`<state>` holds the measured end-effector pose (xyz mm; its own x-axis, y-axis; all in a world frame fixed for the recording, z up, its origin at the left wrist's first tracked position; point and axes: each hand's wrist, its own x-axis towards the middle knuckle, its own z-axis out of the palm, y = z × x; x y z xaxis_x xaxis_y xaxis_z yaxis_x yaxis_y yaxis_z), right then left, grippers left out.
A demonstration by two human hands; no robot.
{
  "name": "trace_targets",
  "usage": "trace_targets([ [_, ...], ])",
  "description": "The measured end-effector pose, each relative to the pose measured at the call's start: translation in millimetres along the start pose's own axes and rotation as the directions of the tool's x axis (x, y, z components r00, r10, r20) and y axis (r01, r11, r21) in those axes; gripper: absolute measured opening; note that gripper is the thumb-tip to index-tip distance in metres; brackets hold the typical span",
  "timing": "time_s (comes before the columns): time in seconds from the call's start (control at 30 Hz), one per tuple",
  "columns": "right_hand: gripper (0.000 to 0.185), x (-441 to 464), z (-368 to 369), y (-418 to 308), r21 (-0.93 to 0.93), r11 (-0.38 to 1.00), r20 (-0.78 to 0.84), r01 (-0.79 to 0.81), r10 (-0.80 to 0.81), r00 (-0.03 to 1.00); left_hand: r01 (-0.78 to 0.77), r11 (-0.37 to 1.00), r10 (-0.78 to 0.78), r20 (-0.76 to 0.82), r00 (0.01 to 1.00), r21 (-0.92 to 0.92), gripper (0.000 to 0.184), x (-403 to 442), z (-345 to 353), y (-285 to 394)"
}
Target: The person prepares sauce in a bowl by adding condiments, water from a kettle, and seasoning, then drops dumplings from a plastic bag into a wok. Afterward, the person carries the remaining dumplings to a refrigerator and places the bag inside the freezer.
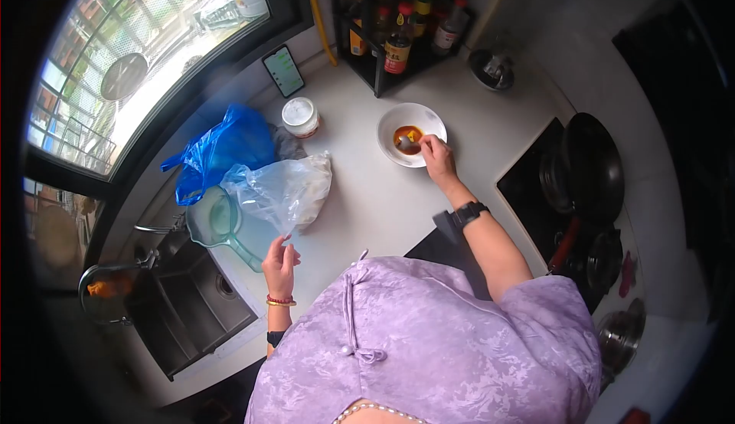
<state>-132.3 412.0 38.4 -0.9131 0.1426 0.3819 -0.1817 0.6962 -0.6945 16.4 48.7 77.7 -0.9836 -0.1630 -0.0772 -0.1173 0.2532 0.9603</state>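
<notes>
My right hand [439, 160] is closed at the near right rim of a white bowl [388, 121]. Its fingers pinch what looks like a spoon [405, 144], whose greyish end lies in dark brown sauce with a yellow bit [413, 134]. Most of the handle is hidden by the fingers. On the left, my left hand [279, 265] has its fingertips at the drawn-out tip of a clear plastic bag [268, 190] and appears to pinch it. Pale contents show inside the bag. Beside that hand lies the handle of a light green strainer or scoop [245, 255].
A blue plastic bag [230, 148], a lidded white tub [300, 117] and a propped phone [283, 71] stand near the window. The dark sink [191, 309] is left. A bottle rack [375, 72] stands behind; a wok [593, 167] sits on the stove at right.
</notes>
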Motion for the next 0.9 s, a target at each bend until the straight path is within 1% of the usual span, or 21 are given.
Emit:
trace_targets([
  [0.03,0.007,6,4,-2,0.022,1.000,0.005,0.009,-0.009,1.000,0.001,1.000,-0.001,0.016,1.000,-0.017,0.022,-1,0,-1],
  [0.07,0.007,14,6,0,-0.002,1.000,-0.056,-0.018,0.017,0.998,0.004,1.000,-0.003,0.016,1.000,-0.014,0.022,-1,-1,-1],
  [0.13,0.007,17,-6,7,-0.103,0.994,-0.078,-0.030,0.022,0.997,-0.042,0.995,0.042,-0.002,0.999,0.091,0.021,2,-3,3],
  [0.17,0.007,17,-14,10,-0.146,0.989,-0.068,-0.015,0.005,0.998,-0.040,0.995,0.041,-0.011,0.999,0.091,0.021,2,-4,3],
  [0.2,0.007,12,-20,11,-0.070,0.994,-0.012,-0.086,0.085,0.996,-0.021,0.997,0.023,-0.031,0.999,0.072,0.021,1,-4,3],
  [0.23,0.007,8,-18,10,-0.070,0.994,-0.008,-0.080,0.080,0.997,-0.002,0.999,0.005,-0.047,0.999,0.051,0.021,1,-3,3],
  [0.3,0.008,2,-9,2,0.007,0.995,0.051,-0.098,0.097,0.994,0.025,1.000,-0.025,-0.027,0.999,0.012,0.021,-3,0,-2],
  [0.33,0.008,4,0,-2,0.060,0.998,-0.009,-0.013,0.014,1.000,0.053,0.998,-0.053,-0.001,0.999,-0.022,0.021,-4,1,-4],
  [0.37,0.008,9,1,1,0.058,0.998,-0.015,-0.020,0.020,1.000,0.051,0.999,-0.051,0.008,0.999,-0.019,0.021,-3,3,-3],
  [0.43,0.008,20,5,6,-0.067,0.997,-0.069,-0.043,0.038,0.997,0.050,0.999,-0.051,0.049,0.997,0.011,0.021,-4,3,-1],
  [0.47,0.008,22,-1,9,-0.167,0.984,-0.077,-0.061,0.049,0.996,0.050,0.999,-0.051,0.050,0.997,0.016,0.021,-4,1,0],
  [0.5,0.009,23,-9,14,-0.169,0.986,-0.091,-0.010,-0.006,0.996,0.041,0.998,-0.044,0.053,0.998,0.055,0.021,-4,-2,2],
  [0.57,0.011,16,-22,13,-0.046,0.990,0.007,-0.132,0.133,0.991,0.034,0.995,-0.039,0.049,0.998,0.089,0.022,-7,-5,0],
  [0.6,0.011,13,-18,7,-0.048,0.990,0.009,-0.130,0.131,0.991,0.071,0.996,-0.073,0.034,0.997,0.053,0.021,-10,-6,-5],
  [0.63,0.011,10,-10,0,-0.003,0.996,0.010,-0.087,0.087,0.996,0.106,0.994,-0.106,0.025,0.994,0.017,0.021,-11,-6,-9],
  [0.67,0.012,8,-7,-3,0.042,0.998,0.005,-0.045,0.044,0.999,0.102,0.995,-0.102,0.032,0.994,0.018,0.021,-12,-3,-11],
  [0.7,0.012,10,-7,-1,0.042,0.998,-0.001,-0.048,0.048,0.999,0.114,0.993,-0.114,0.051,0.992,0.011,0.021,-12,-1,-13],
  [0.77,0.013,18,1,8,-0.085,0.991,-0.106,-0.099,0.090,0.990,0.128,0.992,-0.129,0.067,0.989,0.012,0.021,-13,-1,-12],
  [0.8,0.013,19,-3,18,-0.112,0.991,-0.159,-0.075,0.057,0.986,0.090,0.994,-0.095,0.071,0.993,0.060,0.021,-11,-2,-8],
  [0.83,0.014,18,-9,27,-0.137,0.980,-0.144,-0.145,0.125,0.982,0.054,0.993,-0.062,0.073,0.995,0.107,0.021,-11,-3,-7],
  [0.9,0.013,12,-26,21,-0.042,0.955,-0.060,-0.294,0.292,0.955,0.081,0.994,-0.084,0.045,0.995,0.068,0.021,-12,-4,-9],
])
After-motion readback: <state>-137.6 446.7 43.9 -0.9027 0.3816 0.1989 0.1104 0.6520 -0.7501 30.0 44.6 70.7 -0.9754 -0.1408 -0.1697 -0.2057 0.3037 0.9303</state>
